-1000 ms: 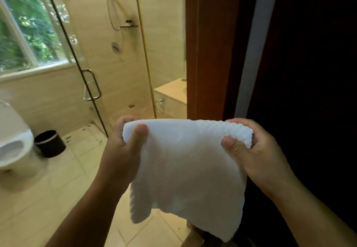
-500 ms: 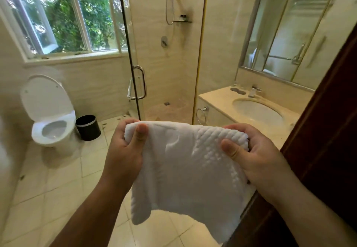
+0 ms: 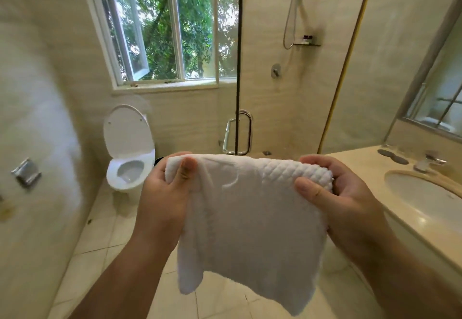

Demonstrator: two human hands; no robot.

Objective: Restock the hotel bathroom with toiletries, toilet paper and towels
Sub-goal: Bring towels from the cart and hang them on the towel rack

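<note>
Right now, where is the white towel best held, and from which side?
Grip the white towel by its top edge, one end per hand, from the outer sides, as the left hand and right hand do, thumbs on the near face. It hangs limp, so two spread grips likely keep it flat.

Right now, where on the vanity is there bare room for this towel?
The beige stone counter is bare at its left end, between the gold-edged shower glass and the oval white sink, just beyond the right hand gripping the white towel. The strip in front of the sink is narrow. The back is crowded: two dark oval items and the chrome faucet.
</note>
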